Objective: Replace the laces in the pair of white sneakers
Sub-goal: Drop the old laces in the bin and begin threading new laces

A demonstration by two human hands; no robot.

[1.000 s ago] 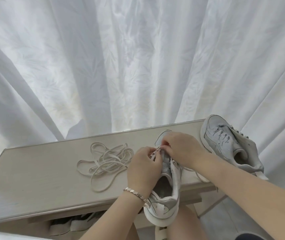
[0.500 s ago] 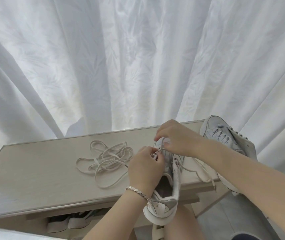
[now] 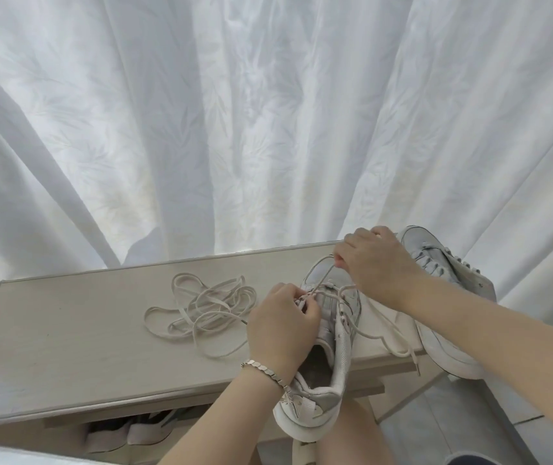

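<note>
Right hand (image 3: pixel 376 263) has pulled beyond the near sneaker (image 3: pixel 342 350), pinching the lace (image 3: pixel 323 278) taut; left hand (image 3: pixel 282 330) pinches that sneaker's eyelet edge.

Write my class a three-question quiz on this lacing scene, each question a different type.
1. True or false: the right hand pinches the lace threaded in the near sneaker.
2. Where is the loose lace pile? A on the bench top; B in the person's lap; C on the floor.
3. Fill in: the left hand has a ____ at its wrist.
Key: 1 true; 2 A; 3 bracelet.
</note>
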